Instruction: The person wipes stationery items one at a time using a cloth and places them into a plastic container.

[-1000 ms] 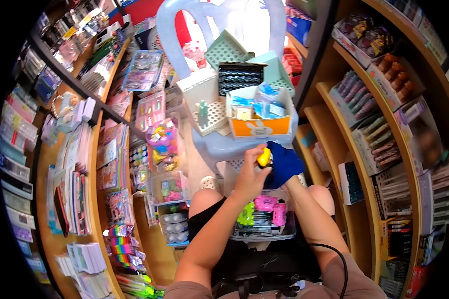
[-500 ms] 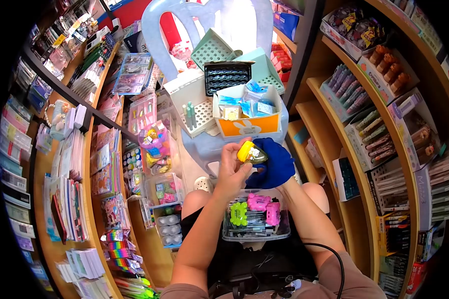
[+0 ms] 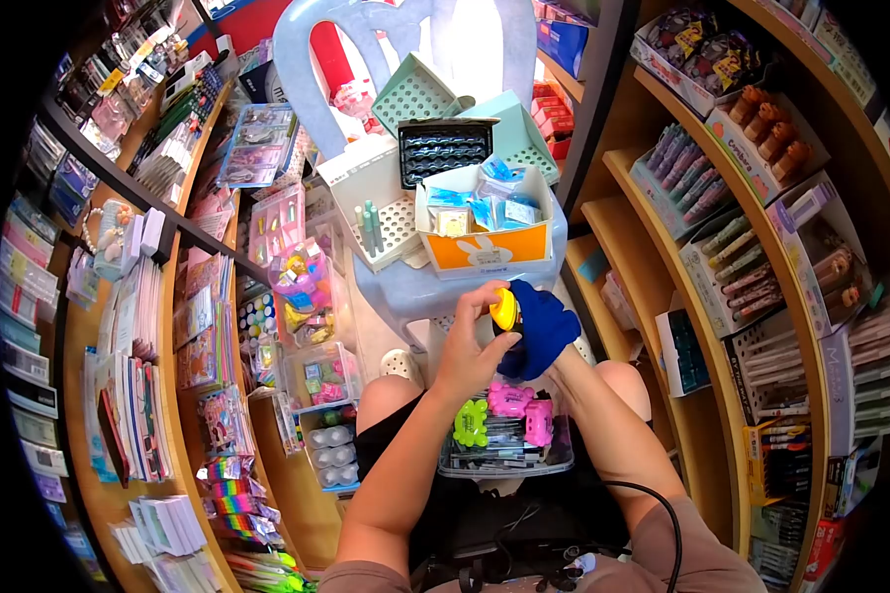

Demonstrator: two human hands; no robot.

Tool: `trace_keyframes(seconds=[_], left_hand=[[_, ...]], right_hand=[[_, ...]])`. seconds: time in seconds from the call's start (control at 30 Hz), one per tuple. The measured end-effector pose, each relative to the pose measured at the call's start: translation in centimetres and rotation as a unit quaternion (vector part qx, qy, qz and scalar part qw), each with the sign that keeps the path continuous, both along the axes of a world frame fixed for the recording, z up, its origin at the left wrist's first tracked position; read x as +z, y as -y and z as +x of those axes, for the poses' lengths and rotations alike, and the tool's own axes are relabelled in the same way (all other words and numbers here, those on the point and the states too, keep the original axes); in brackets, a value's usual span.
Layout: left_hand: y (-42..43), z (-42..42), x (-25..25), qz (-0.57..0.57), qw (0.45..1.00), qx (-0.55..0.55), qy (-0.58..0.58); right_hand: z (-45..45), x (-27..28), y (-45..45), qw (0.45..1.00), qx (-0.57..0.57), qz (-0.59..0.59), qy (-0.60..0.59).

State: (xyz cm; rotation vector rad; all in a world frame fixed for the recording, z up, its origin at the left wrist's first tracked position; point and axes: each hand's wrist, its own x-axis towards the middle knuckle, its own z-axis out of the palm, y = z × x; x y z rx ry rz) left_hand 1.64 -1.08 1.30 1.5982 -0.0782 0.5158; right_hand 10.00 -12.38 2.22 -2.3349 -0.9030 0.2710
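Note:
Above my lap, my left hand (image 3: 473, 336) grips a small container with a yellow cap (image 3: 505, 309), fingers around its left side. A dark blue cloth (image 3: 547, 331) covers my right hand (image 3: 554, 346) and is pressed against the container's other side; the fingers under it are hidden. Below both hands a clear plastic box (image 3: 506, 468) sits at my lap. It holds pens, one green item (image 3: 472, 423) and two pink items (image 3: 511, 398).
Ahead stands a light blue chair (image 3: 405, 294) bearing an orange and white box (image 3: 489, 251) of blue packets, a white perforated tray (image 3: 398, 222) and a black tray (image 3: 447, 150). Stocked shelves line the left (image 3: 173, 395) and right (image 3: 707, 435). Clear bins (image 3: 323, 376) stand left of my knees.
The yellow-capped container was tilted with its clear side showing and is now turned, largely hidden by the blue cloth. Both hands have shifted slightly, and the view has moved a little.

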Motion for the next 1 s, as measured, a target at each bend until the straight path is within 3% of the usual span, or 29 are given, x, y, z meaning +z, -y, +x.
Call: trace_keyframes(seconds=[0.17,0.27,0.37,0.57,0.73,0.87,1.0], left_hand=[[-0.1,-0.1,-0.7,0.026,0.998,0.048,0.010],[-0.6,-0.3,-0.2,0.065,0.995,0.079,-0.008],[-0.5,-0.4,0.2,0.069,0.992,0.104,0.010],[-0.2,-0.4,0.4,0.112,0.985,0.113,0.059],[-0.1,-0.3,0.3,0.170,0.970,0.164,0.059],[0.7,-0.2,0.1,0.211,0.967,0.128,0.057],[1.0,0.2,0.1,0.258,0.959,0.085,0.081]], right_hand=[[-0.5,-0.1,-0.6,0.996,0.029,0.060,-0.057],[-0.3,-1.4,-1.2,0.979,0.092,0.170,0.062],[-0.5,-1.9,-1.6,0.955,0.109,0.257,0.104],[-0.5,-0.3,-1.4,0.961,0.143,0.201,0.127],[-1.1,-0.4,-2.0,0.965,0.071,0.116,0.223],[-1.0,-0.3,-1.6,0.961,0.074,0.051,0.260],[-0.8,-0.4,-1.1,0.965,0.091,0.089,0.230]])
